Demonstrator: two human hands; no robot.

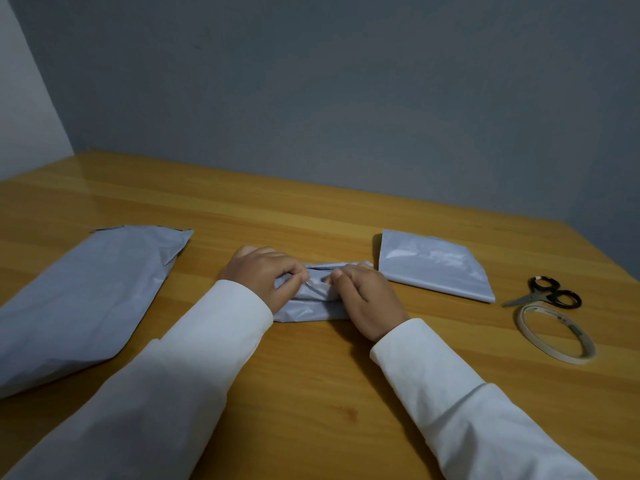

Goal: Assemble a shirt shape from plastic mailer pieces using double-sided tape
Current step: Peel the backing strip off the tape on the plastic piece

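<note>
Head view: at table centre, the left hand (pixel 265 271) and right hand (pixel 367 297) pinch a small grey mailer piece (pixel 308 303). A long mailer (pixel 83 299) lies at nine o'clock; folded piece (pixel 434 265), scissors (pixel 545 293), tape roll (pixel 556 332) at three.

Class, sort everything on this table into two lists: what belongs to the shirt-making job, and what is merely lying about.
Belongs to the job:
small mailer piece, pinched by left hand and right hand
long mailer piece
folded mailer piece
tape roll

Lying about:
scissors, untouched beside the tape roll
</note>
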